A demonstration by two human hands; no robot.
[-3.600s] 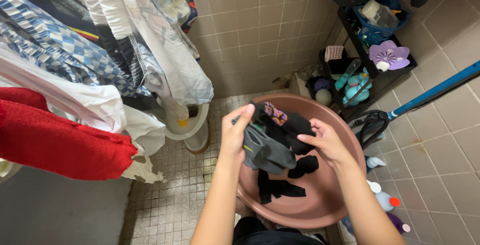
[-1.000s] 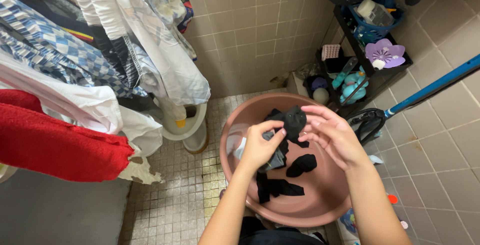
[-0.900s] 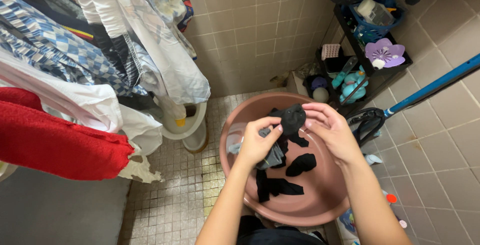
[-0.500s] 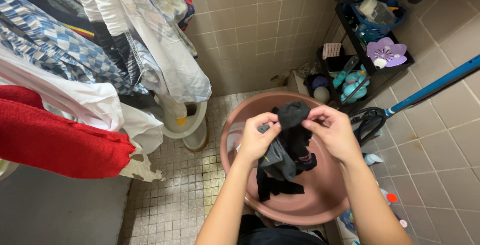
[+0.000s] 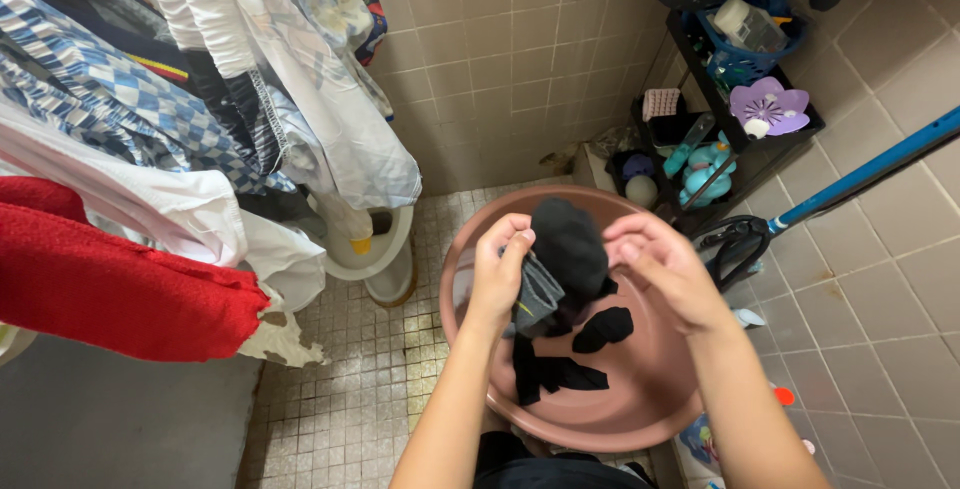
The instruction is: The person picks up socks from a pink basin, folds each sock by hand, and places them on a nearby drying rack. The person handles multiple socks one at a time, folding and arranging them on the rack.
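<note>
Left hand (image 5: 497, 274) and right hand (image 5: 662, 269) both pinching a black sock (image 5: 568, 244) above a pink basin (image 5: 655, 404), more dark socks (image 5: 575, 354) inside, red towel (image 5: 110, 284) far left

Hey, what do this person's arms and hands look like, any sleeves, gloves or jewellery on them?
Both forearms are bare right down to the bottom edge of the picture, with no sleeve in view. The left hand and right hand wear no gloves, and no watch, bracelet or ring shows on the sides facing the camera.
</note>
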